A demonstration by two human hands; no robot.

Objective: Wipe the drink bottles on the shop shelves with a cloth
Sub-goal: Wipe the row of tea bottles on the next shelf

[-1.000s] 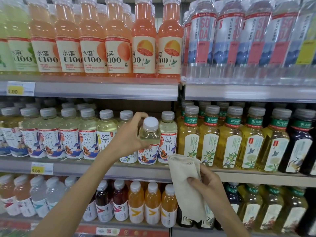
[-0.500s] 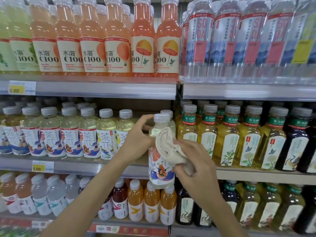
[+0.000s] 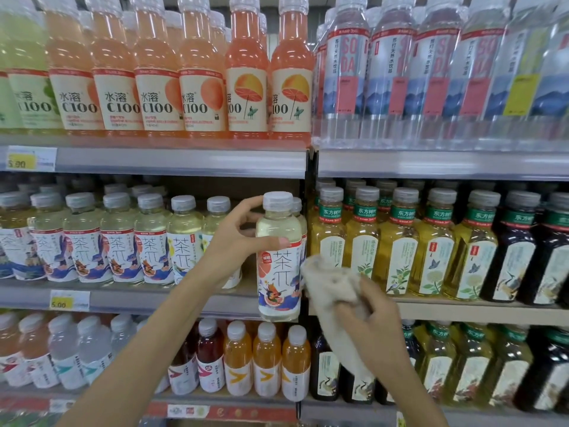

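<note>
Your left hand [image 3: 234, 241] pinches the pale-yellow white-capped plastic tea bottle [image 3: 278, 263] upright; your right hand [image 3: 375, 318], gripping the bunched beige cloth [image 3: 332, 282], sits just right of it.

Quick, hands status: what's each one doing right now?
Left hand: grips the pale tea bottle near its top.
Right hand: holds the bunched cloth beside that bottle.

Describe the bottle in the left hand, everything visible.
The tea bottle is clear plastic with pale yellow liquid, a whitish cap and a white label with orange-and-blue artwork. It is upright, off the shelf, gripped by the left hand around its shoulder. The cloth in the right hand touches its right side.
</note>
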